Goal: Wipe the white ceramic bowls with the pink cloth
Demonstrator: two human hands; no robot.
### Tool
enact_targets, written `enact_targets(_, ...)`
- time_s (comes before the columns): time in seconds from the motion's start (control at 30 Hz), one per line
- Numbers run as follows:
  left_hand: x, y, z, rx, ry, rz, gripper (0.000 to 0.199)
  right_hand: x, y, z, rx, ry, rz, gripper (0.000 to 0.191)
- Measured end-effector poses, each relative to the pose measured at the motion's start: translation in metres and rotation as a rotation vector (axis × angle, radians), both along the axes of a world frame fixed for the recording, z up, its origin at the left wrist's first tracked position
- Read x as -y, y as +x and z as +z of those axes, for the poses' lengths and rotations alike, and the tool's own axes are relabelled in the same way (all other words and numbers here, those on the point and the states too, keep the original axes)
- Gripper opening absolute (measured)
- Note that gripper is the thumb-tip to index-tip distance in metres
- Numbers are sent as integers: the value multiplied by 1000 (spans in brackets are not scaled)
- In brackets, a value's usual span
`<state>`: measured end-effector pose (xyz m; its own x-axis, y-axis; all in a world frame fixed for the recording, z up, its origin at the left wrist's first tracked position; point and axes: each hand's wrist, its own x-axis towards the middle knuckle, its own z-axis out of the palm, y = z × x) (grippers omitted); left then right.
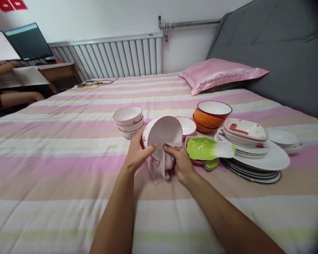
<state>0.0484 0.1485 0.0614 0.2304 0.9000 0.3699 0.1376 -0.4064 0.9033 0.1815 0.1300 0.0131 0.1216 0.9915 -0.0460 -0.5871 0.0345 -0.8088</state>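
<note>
A white bowl with a red rim and red flowers is tilted above the bed, its inside facing me. My left hand grips its left side, thumb over the rim. In my right hand is a pale pink cloth, pressed against the lower right rim and hanging beneath the bowl. Left of the held bowl stands a stack of similar white bowls. Behind it to the right sits another white bowl, partly hidden. A green and white vegetable-shaped dish lies on other dishes just right of my right hand.
Orange bowls are stacked at the right, beside a pile of plates topped by a rectangular dish. Small white dishes sit farther right. Behind are a pink pillow and a radiator. Another person's arm shows at far left.
</note>
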Motion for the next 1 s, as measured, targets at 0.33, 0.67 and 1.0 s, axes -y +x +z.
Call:
enact_targets(0.33, -6, -12, -6, 96, -9, 98, 51, 6, 7, 12, 66, -3, 202, 14)
enact_targets(0.67, -8, -16, -6, 56, 81, 169, 55, 8, 4, 11, -144, 33, 258, 25)
enact_targets(1.0, -3, 1, -1, 29, 257, 140, 60, 2, -3, 10, -208, 2, 125, 29)
